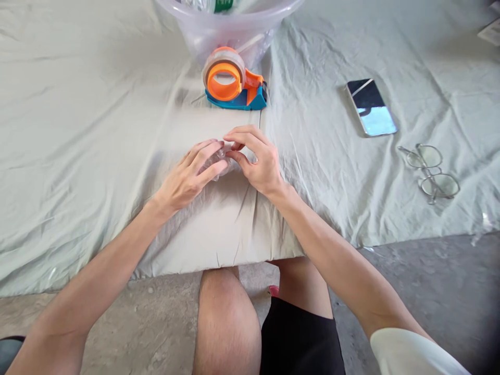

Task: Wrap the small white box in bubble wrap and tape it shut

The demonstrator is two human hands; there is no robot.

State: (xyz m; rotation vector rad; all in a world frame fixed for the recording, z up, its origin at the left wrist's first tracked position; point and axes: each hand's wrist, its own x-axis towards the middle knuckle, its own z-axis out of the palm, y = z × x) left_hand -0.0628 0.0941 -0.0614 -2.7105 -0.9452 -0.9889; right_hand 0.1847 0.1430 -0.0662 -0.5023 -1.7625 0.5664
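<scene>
A small piece of crumpled clear plastic (217, 160) lies between my two hands, over the pale cloth near the table's front. My left hand (192, 173) is curled around it from the left, fingers over the top and thumb along the near side. From the right, my right hand (255, 159) pinches at its edge with thumb and fingers bent together. The fingers partly cover the plastic, so its full shape is hidden. Just beyond the hands stands a tape dispenser (255, 99), blue and orange, with a roll of clear tape on it.
Behind the dispenser is a translucent plastic basin (230, 28) with clear and green plastic items inside. To the right lie a phone (371, 108) and a pair of glasses (432, 172). A wrinkled pale green cloth (86, 130) covers the table; its front edge hangs above my knees.
</scene>
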